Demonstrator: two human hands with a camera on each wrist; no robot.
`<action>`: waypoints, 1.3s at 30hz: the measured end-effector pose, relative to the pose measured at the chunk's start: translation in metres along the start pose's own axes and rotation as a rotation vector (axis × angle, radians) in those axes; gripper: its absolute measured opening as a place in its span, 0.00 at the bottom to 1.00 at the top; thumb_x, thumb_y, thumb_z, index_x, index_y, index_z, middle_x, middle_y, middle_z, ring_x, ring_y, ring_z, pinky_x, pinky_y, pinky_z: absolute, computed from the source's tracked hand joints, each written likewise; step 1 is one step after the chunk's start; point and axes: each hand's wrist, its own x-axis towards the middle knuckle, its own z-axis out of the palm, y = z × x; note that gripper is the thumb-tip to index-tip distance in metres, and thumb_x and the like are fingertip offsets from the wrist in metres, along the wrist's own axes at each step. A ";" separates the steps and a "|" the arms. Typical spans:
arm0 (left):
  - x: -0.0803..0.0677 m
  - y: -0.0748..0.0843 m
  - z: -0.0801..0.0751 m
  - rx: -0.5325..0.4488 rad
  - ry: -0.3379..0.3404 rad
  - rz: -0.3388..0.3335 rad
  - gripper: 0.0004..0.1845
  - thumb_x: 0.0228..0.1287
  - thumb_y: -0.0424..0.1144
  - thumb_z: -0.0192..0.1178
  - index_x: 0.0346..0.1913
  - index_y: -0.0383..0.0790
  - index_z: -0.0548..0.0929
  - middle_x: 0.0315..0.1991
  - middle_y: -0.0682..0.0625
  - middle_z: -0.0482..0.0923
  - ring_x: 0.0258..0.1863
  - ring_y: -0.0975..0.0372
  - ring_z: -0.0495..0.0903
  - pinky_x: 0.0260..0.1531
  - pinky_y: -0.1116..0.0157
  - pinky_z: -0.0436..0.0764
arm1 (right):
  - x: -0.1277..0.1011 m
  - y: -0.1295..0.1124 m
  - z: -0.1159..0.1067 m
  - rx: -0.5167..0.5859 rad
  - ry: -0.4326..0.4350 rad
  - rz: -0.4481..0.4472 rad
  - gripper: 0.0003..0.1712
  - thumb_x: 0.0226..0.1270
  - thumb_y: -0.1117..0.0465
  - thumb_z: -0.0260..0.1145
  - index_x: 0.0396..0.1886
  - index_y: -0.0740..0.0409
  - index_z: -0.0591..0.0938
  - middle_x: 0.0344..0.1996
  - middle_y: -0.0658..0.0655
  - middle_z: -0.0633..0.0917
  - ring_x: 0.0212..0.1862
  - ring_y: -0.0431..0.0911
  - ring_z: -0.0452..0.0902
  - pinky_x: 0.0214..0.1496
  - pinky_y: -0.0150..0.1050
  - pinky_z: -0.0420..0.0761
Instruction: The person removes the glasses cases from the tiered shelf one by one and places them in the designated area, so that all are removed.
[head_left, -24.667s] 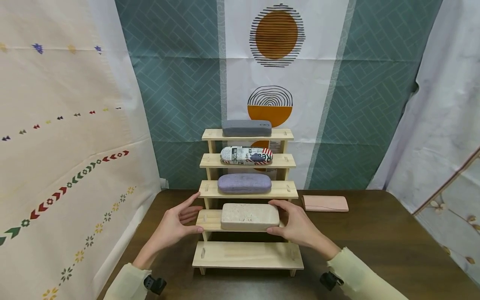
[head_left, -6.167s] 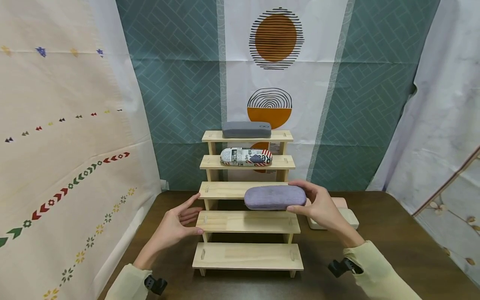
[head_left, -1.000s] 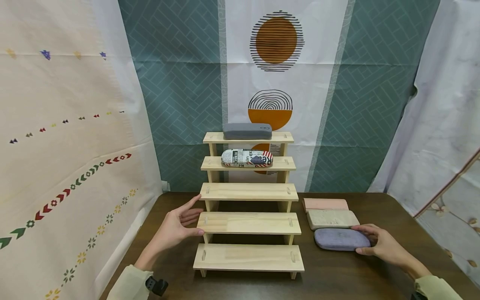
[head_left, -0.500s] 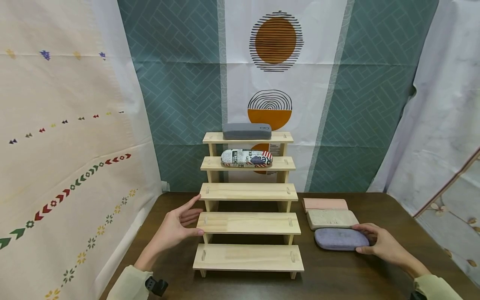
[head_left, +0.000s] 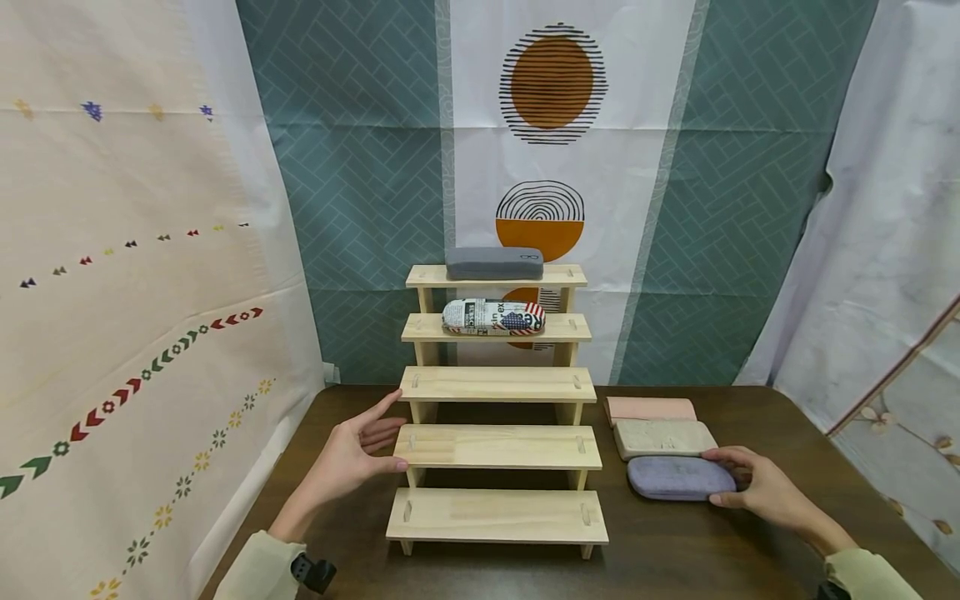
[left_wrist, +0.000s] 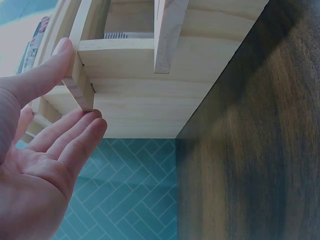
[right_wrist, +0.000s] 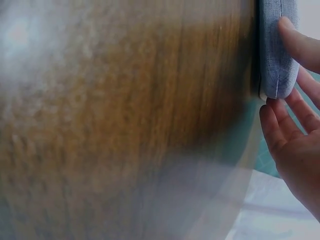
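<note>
Holding purple case (head_left: 680, 477) | right hand (head_left: 757, 487) | table (head_left: 750, 542)

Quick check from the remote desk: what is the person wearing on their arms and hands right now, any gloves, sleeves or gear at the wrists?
Both hands are bare, no gloves or rings visible: left hand, right hand. Each arm wears a pale yellow-green long sleeve, left sleeve and right sleeve. A small black device sits at the left wrist; only a dark edge of one shows at the right wrist.

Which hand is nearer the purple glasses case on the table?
Right. The right hand grips the purple glasses case at its right end; the left hand rests against the wooden stepped shelf, across from it.
</note>
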 end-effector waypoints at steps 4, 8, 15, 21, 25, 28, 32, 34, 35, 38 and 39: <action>0.000 0.000 0.000 0.001 -0.001 0.002 0.56 0.51 0.31 0.84 0.83 0.51 0.65 0.65 0.33 0.79 0.65 0.42 0.79 0.61 0.42 0.78 | 0.000 -0.001 -0.001 -0.013 0.000 0.024 0.35 0.45 0.66 0.89 0.55 0.67 0.85 0.50 0.62 0.82 0.44 0.33 0.78 0.41 0.29 0.83; 0.000 -0.001 -0.001 0.005 -0.002 0.005 0.56 0.51 0.31 0.83 0.83 0.51 0.65 0.65 0.33 0.79 0.65 0.42 0.79 0.61 0.43 0.79 | 0.000 -0.002 -0.002 -0.021 -0.003 0.025 0.35 0.46 0.66 0.89 0.56 0.67 0.85 0.50 0.63 0.82 0.45 0.33 0.78 0.41 0.30 0.83; 0.000 0.000 -0.001 0.007 -0.002 0.005 0.56 0.52 0.31 0.83 0.83 0.51 0.65 0.65 0.33 0.79 0.65 0.42 0.79 0.61 0.43 0.79 | 0.001 -0.003 -0.004 -0.034 -0.004 0.031 0.35 0.46 0.65 0.89 0.55 0.66 0.85 0.51 0.62 0.82 0.45 0.33 0.78 0.41 0.31 0.84; 0.000 0.000 -0.001 0.008 -0.002 0.009 0.56 0.51 0.31 0.83 0.83 0.51 0.65 0.64 0.33 0.79 0.65 0.41 0.79 0.61 0.46 0.80 | 0.001 -0.003 -0.004 -0.047 -0.005 0.033 0.35 0.45 0.64 0.89 0.55 0.65 0.85 0.51 0.62 0.82 0.44 0.33 0.78 0.41 0.31 0.84; 0.000 0.000 -0.001 0.018 0.001 0.014 0.56 0.51 0.31 0.83 0.83 0.51 0.65 0.64 0.33 0.79 0.65 0.41 0.79 0.60 0.51 0.82 | 0.001 -0.003 -0.004 -0.050 -0.010 0.041 0.35 0.46 0.63 0.89 0.55 0.65 0.85 0.51 0.62 0.82 0.44 0.33 0.78 0.41 0.31 0.84; 0.000 0.000 -0.001 0.021 0.001 0.014 0.56 0.51 0.31 0.84 0.83 0.52 0.65 0.64 0.33 0.80 0.65 0.42 0.79 0.60 0.53 0.82 | 0.000 -0.004 -0.004 -0.047 -0.014 0.053 0.35 0.46 0.63 0.89 0.55 0.65 0.85 0.51 0.62 0.82 0.44 0.33 0.78 0.40 0.31 0.84; 0.000 -0.001 -0.001 0.019 -0.001 0.014 0.56 0.51 0.31 0.84 0.83 0.52 0.65 0.64 0.33 0.80 0.65 0.42 0.79 0.60 0.53 0.82 | 0.000 -0.004 -0.004 -0.050 -0.016 0.061 0.35 0.46 0.63 0.89 0.56 0.65 0.85 0.51 0.62 0.82 0.44 0.33 0.78 0.40 0.32 0.84; 0.000 -0.001 -0.001 0.018 0.000 0.014 0.56 0.51 0.31 0.84 0.83 0.52 0.65 0.64 0.33 0.80 0.65 0.42 0.79 0.60 0.52 0.82 | 0.000 -0.004 -0.005 -0.056 -0.015 0.060 0.35 0.46 0.63 0.89 0.56 0.65 0.85 0.51 0.62 0.82 0.45 0.33 0.78 0.41 0.32 0.84; 0.000 -0.001 -0.001 0.017 0.000 0.015 0.56 0.51 0.31 0.84 0.83 0.52 0.65 0.64 0.33 0.80 0.65 0.42 0.79 0.60 0.51 0.82 | 0.000 -0.004 -0.005 -0.057 -0.013 0.059 0.35 0.46 0.63 0.89 0.56 0.65 0.85 0.51 0.62 0.82 0.45 0.34 0.78 0.41 0.32 0.84; 0.000 -0.001 -0.001 0.018 0.001 0.014 0.56 0.51 0.31 0.84 0.83 0.52 0.65 0.64 0.33 0.79 0.65 0.42 0.79 0.60 0.49 0.81 | -0.001 -0.007 -0.007 -0.060 -0.005 0.053 0.34 0.47 0.64 0.89 0.56 0.64 0.85 0.51 0.62 0.83 0.45 0.35 0.79 0.41 0.34 0.84; 0.000 -0.001 -0.001 0.018 0.002 0.013 0.56 0.51 0.31 0.84 0.83 0.52 0.65 0.64 0.33 0.79 0.65 0.42 0.79 0.60 0.49 0.81 | -0.001 -0.008 -0.008 -0.063 -0.002 0.051 0.34 0.47 0.64 0.89 0.56 0.64 0.86 0.51 0.61 0.83 0.45 0.35 0.80 0.41 0.34 0.84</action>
